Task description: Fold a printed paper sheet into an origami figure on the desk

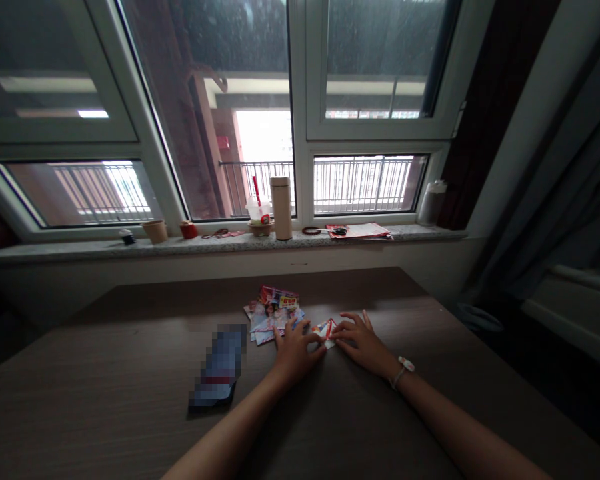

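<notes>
Both my hands rest on a dark wooden table (105, 407). My left hand (294, 351) and my right hand (362, 343) meet over a small folded piece of coloured paper (325, 331), with their fingertips pressing down on its edges. The fingers are curled in a pinch-like press on the paper. Just behind my left hand lies a small pile of colourful printed papers (273, 310). A bracelet sits on my right wrist.
A dark flat object (219, 365), blurred out, lies left of my left hand. On the stone windowsill (70, 249) stand a tall beige flask (281, 208), cups, a small bowl, scissors (325, 231) and red papers. A curtain hangs at the right.
</notes>
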Action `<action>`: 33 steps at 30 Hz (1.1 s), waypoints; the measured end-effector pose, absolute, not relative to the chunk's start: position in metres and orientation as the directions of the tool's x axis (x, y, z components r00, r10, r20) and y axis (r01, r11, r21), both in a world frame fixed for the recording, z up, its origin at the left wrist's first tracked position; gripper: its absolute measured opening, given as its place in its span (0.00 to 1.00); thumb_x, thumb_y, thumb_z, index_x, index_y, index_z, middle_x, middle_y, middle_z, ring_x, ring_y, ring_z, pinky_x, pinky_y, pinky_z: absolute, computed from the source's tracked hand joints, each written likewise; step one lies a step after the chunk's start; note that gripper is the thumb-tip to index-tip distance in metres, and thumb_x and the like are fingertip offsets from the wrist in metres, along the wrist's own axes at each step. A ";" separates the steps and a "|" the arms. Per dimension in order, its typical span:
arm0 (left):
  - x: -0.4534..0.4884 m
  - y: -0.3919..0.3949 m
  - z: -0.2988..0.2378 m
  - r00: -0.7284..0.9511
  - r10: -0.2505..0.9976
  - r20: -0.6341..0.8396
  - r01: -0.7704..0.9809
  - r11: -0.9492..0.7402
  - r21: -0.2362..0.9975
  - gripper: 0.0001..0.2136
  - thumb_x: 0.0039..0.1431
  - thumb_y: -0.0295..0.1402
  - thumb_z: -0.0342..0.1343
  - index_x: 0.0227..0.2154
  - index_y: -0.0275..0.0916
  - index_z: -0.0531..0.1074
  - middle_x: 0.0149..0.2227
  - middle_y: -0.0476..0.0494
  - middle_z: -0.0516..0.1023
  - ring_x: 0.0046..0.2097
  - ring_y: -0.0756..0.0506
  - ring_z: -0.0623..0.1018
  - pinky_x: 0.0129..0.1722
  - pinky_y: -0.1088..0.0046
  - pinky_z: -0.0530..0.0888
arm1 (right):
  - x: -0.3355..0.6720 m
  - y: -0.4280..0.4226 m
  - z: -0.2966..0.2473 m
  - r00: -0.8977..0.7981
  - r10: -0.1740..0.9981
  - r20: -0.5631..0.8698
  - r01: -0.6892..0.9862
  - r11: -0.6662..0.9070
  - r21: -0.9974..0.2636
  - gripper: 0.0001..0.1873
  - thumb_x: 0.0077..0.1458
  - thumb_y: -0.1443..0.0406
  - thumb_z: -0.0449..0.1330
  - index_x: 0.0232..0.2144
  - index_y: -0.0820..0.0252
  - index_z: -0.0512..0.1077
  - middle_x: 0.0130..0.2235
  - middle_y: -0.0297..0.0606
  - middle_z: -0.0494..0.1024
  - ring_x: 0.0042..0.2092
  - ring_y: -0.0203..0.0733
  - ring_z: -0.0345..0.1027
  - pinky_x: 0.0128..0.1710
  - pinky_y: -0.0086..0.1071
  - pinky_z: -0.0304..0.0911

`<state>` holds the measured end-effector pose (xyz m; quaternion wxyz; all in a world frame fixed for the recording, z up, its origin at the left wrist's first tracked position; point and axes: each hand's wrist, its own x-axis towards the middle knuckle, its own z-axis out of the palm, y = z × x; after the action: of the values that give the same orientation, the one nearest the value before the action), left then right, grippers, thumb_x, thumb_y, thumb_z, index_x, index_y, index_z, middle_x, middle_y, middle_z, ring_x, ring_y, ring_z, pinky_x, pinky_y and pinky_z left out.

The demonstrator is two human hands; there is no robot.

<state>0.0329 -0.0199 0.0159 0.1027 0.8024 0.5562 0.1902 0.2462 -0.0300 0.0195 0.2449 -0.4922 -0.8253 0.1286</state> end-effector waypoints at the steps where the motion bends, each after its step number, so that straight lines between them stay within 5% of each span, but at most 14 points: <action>1: 0.033 -0.020 0.016 0.312 0.932 0.187 0.852 -0.361 0.379 0.09 0.58 0.41 0.62 0.41 0.56 0.81 0.62 0.45 0.69 0.67 0.29 0.57 0.61 0.27 0.42 | 0.247 -0.030 0.020 -0.393 0.876 0.280 0.747 0.482 -0.459 0.13 0.63 0.62 0.54 0.43 0.45 0.78 0.50 0.34 0.79 0.65 0.52 0.54 0.66 0.67 0.26; 33: 0.035 -0.021 0.020 0.268 0.942 0.201 0.857 -0.328 0.397 0.12 0.55 0.38 0.64 0.43 0.58 0.81 0.62 0.44 0.68 0.67 0.29 0.59 0.62 0.28 0.41 | 0.249 -0.027 0.018 -0.400 0.872 0.281 0.735 0.488 -0.470 0.12 0.61 0.63 0.57 0.41 0.44 0.80 0.48 0.34 0.79 0.65 0.52 0.54 0.66 0.67 0.24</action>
<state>0.0346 -0.0213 0.0205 0.1047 0.7892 0.5700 0.2032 0.2491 -0.0270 0.0179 0.2509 -0.4870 -0.8253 0.1366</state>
